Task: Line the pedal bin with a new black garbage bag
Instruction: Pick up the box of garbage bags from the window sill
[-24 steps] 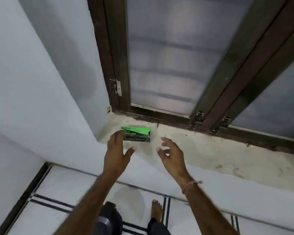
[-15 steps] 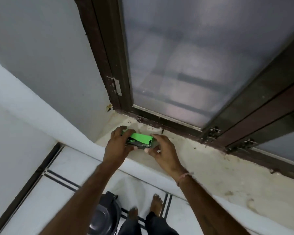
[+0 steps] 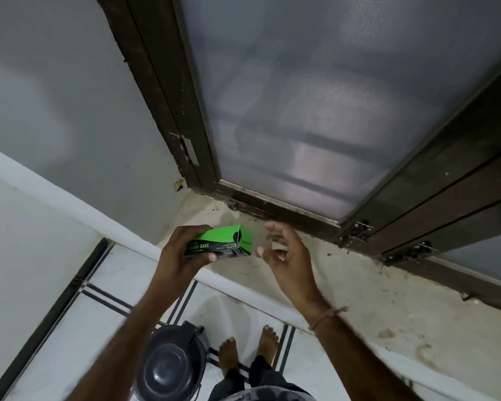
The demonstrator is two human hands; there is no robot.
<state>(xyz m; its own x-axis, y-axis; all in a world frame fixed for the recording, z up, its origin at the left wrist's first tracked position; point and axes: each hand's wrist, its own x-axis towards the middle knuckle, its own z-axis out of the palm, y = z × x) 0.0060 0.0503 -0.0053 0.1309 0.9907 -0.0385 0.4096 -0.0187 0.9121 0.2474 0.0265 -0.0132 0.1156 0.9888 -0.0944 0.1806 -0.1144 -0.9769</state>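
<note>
A green and black box of garbage bags [image 3: 224, 242] is lifted just above the window sill [image 3: 344, 287]. My left hand [image 3: 182, 250] grips its left end, fingers over the top and thumb underneath. My right hand [image 3: 284, 253] hovers just right of the box's open end flap, fingers loosely curled, touching nothing that I can make out. The dark pedal bin [image 3: 171, 363] stands on the floor below, lid closed, left of my bare feet.
A dusty sill runs under a dark-framed window [image 3: 315, 111] with frosted panes. White walls meet at the left corner. The floor [image 3: 78, 328] is white tile with black lines. My feet [image 3: 246, 351] stand close to the wall beside the bin.
The box went from lying on the sill to being lifted in my left hand. My right hand has come off its right end and moved slightly right.
</note>
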